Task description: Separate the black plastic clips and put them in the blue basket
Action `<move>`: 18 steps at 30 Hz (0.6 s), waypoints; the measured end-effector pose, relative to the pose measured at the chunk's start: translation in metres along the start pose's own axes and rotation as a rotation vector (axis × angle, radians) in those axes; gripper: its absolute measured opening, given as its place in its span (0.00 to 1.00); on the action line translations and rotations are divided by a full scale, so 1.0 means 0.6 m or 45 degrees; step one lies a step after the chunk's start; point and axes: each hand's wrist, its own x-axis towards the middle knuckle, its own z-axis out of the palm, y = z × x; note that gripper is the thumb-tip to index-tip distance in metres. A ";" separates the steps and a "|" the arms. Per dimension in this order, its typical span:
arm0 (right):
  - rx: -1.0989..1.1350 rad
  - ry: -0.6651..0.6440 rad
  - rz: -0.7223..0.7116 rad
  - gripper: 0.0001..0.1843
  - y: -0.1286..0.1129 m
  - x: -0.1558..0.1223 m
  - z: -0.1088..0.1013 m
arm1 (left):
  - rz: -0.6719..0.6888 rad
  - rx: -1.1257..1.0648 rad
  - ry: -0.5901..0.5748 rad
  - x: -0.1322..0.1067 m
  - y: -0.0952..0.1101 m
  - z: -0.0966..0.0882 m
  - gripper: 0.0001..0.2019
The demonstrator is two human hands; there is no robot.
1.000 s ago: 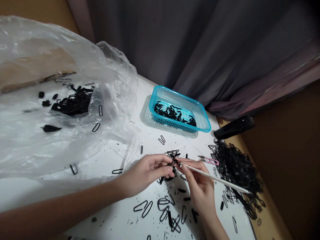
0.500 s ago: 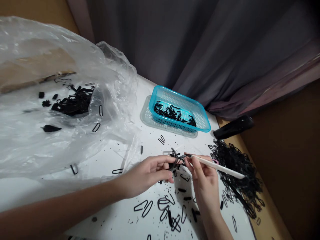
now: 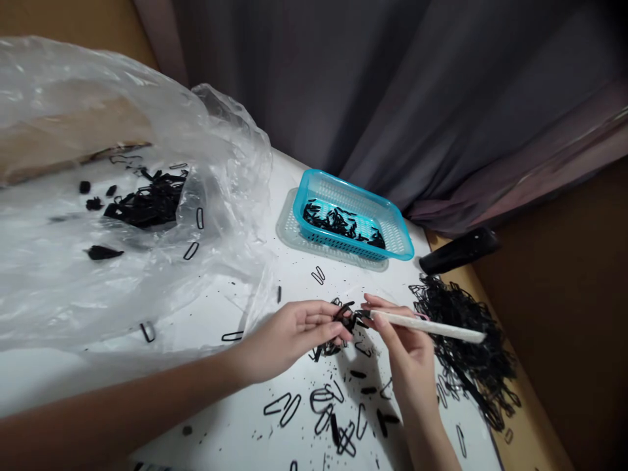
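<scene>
My left hand [image 3: 294, 337] is closed, pinching a black rubbery piece [image 3: 348, 320] between thumb and fingers. My right hand [image 3: 407, 353] grips a slim white-handled tool [image 3: 441, 327]. Its dark tip meets the black piece at the left fingertips; the tip's exact shape is too small to make out. Below both hands, black loops [image 3: 322, 418] and short black strips [image 3: 335, 430] lie scattered on the white tabletop [image 3: 230, 418] among dark crumbs. A tangled heap of black loops [image 3: 466, 333] sits to the right of my right hand.
Beyond the hands, a blue basket [image 3: 405, 245] with black pieces inside rests on a pale tray [image 3: 287, 229]. A large clear plastic bag [image 3: 230, 163] with black pieces spreads over the left. A black cylindrical object [image 3: 458, 252] lies at the right edge, before a dark curtain [image 3: 304, 78].
The white-handled tool has tilted to a flatter angle. My left fingers have closed further around the black piece, and my right hand has shifted slightly right.
</scene>
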 end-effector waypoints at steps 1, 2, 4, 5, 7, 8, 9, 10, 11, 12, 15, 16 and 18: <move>-0.047 -0.032 -0.047 0.05 0.000 -0.002 0.002 | 0.005 -0.025 0.015 0.002 -0.003 -0.001 0.15; -0.070 -0.061 -0.079 0.05 -0.001 -0.004 0.005 | -0.003 -0.051 0.032 0.003 -0.006 -0.002 0.15; -0.054 -0.128 -0.065 0.05 -0.003 -0.008 0.009 | -0.041 -0.090 0.044 0.005 -0.008 -0.004 0.18; -0.032 -0.171 -0.035 0.05 -0.005 -0.009 0.010 | -0.062 -0.100 0.046 0.004 -0.009 -0.004 0.19; 0.011 -0.246 0.022 0.05 -0.009 -0.010 0.014 | -0.090 -0.100 0.058 0.003 -0.009 -0.003 0.21; 0.020 -0.262 0.044 0.05 -0.011 -0.011 0.015 | -0.100 -0.098 0.064 0.003 -0.008 -0.003 0.22; 0.019 -0.265 0.055 0.05 -0.013 -0.011 0.017 | -0.109 -0.096 0.076 0.002 -0.008 -0.003 0.22; 0.010 -0.257 0.064 0.04 -0.014 -0.012 0.018 | -0.117 -0.093 0.087 0.001 -0.008 -0.003 0.23; -0.005 -0.242 0.070 0.04 -0.015 -0.012 0.019 | -0.120 -0.086 0.088 0.001 -0.009 -0.003 0.24; -0.019 -0.223 0.074 0.04 -0.015 -0.012 0.020 | -0.119 -0.073 0.080 0.001 -0.009 -0.003 0.24; -0.013 -0.155 0.082 0.05 -0.009 -0.011 0.018 | -0.107 0.002 0.056 0.000 -0.009 -0.003 0.23; -0.001 -0.125 0.080 0.05 -0.006 -0.011 0.017 | -0.109 0.041 0.058 -0.001 -0.009 -0.003 0.22; 0.025 -0.070 0.067 0.05 0.000 -0.011 0.015 | -0.111 0.119 0.064 -0.002 -0.009 -0.002 0.16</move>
